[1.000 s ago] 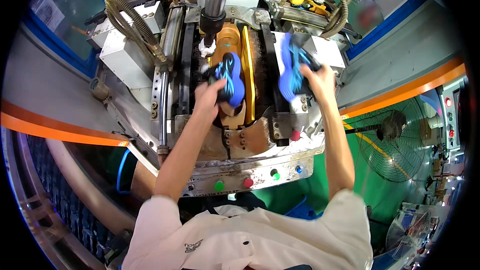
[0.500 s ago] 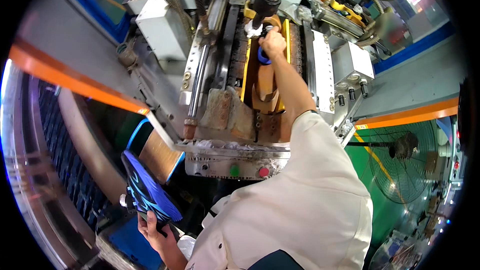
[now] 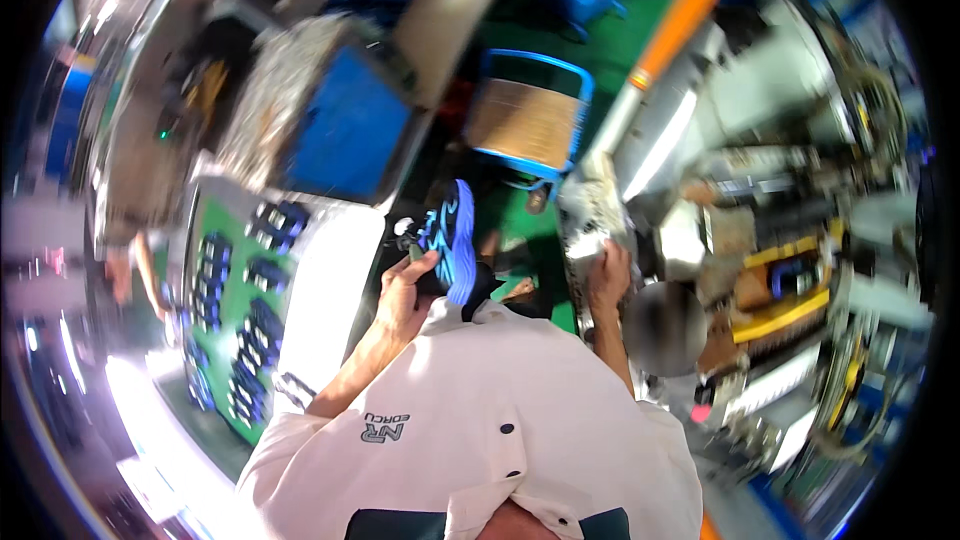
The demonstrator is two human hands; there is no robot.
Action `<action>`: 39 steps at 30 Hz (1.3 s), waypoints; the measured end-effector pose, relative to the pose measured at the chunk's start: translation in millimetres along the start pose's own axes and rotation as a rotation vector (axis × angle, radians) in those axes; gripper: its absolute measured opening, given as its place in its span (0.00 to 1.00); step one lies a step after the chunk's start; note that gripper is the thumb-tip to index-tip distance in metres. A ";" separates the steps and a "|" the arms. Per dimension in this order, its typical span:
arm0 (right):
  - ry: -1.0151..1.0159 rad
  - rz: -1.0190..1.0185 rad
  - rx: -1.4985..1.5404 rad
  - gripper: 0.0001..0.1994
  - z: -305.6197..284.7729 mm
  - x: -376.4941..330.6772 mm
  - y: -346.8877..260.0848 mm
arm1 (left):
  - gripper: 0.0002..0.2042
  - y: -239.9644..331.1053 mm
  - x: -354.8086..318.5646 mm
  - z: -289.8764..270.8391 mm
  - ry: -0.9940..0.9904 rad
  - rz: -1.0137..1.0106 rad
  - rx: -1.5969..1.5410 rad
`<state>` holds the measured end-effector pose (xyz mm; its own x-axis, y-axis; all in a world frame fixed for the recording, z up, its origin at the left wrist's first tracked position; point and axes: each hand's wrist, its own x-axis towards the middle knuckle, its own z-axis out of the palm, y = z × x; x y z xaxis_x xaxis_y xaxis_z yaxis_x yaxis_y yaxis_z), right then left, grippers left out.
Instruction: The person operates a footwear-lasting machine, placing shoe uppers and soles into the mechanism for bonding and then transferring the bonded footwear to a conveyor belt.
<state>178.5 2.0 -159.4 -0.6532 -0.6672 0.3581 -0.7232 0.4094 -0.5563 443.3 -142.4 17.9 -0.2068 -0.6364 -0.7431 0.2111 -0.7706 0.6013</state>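
Observation:
My left hand [image 3: 402, 292] is closed around a running shoe [image 3: 460, 245], black with light-blue markings and a thick violet-blue sole. The shoe stands on end in front of my chest, sole facing right. Something small and white sticks out beside my left fingers; I cannot make out what it is. My right hand [image 3: 608, 278] is at the edge of the machine [image 3: 590, 205] on the right. Blur hides its fingers and whether it touches the metal. Between yellow bars [image 3: 782, 324] on that machine lies a blue ring-like part [image 3: 792, 278].
Several dark shoes [image 3: 262, 325] stand on a green surface [image 3: 215, 215] to the left, beyond a white ledge [image 3: 325, 290]. Another person's arm [image 3: 150, 275] reaches in there. Ahead are a blue-topped box [image 3: 350, 125] and a blue-framed cart [image 3: 530, 125]. A red button [image 3: 702, 412] sits low right.
My view has swung left, so the machine now lies at the right. My right hand has left the machine's inside and come back to its edge. My left hand still holds the shoe.

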 end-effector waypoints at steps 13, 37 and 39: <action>-0.123 -0.149 0.295 0.13 41.5 113.4 -100.0 | 0.11 26.9 72.1 -300.9 0.872 0.578 -0.403; -0.239 -0.535 0.233 0.12 176.8 329.3 -422.8 | 0.34 77.7 228.6 -463.9 0.951 0.516 0.379; -0.412 -0.421 0.200 0.14 190.0 337.1 -431.3 | 0.32 84.8 208.4 -448.8 1.075 0.466 0.312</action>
<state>312.9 -517.6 58.7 -0.1517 -0.9476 0.2810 -0.8178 -0.0394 -0.5742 846.9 -325.8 -217.8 0.7578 -0.6170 -0.2122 -0.2158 -0.5439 0.8109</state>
